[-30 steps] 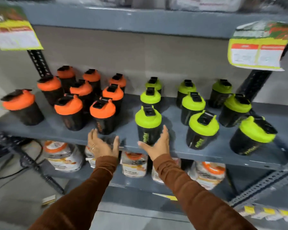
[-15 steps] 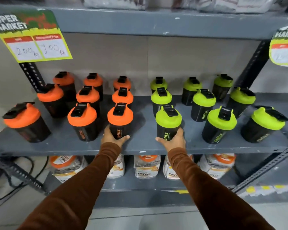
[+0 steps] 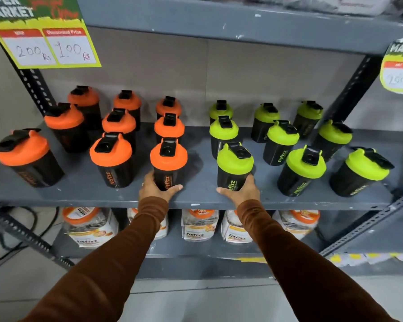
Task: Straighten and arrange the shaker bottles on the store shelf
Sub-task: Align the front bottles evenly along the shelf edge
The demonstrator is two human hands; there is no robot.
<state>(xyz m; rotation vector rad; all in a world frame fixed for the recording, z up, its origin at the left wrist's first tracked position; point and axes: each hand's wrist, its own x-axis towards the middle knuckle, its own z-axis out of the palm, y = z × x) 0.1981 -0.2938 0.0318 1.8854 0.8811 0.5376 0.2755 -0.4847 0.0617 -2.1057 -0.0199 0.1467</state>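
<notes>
— How many shaker bottles are counted on the grey shelf (image 3: 196, 201)?

— Nine orange-lidded and nine green-lidded ones, all upright, the orange group left of the green.

— What is held?

— The front orange-lidded bottle (image 3: 168, 167), nearest the shelf's front edge, is clasped low on its black body by the left hand (image 3: 157, 190). The front green-lidded bottle (image 3: 234, 169), just to its right, is clasped the same way by the right hand (image 3: 242, 194). Both bases are kept on the shelf.
</notes>
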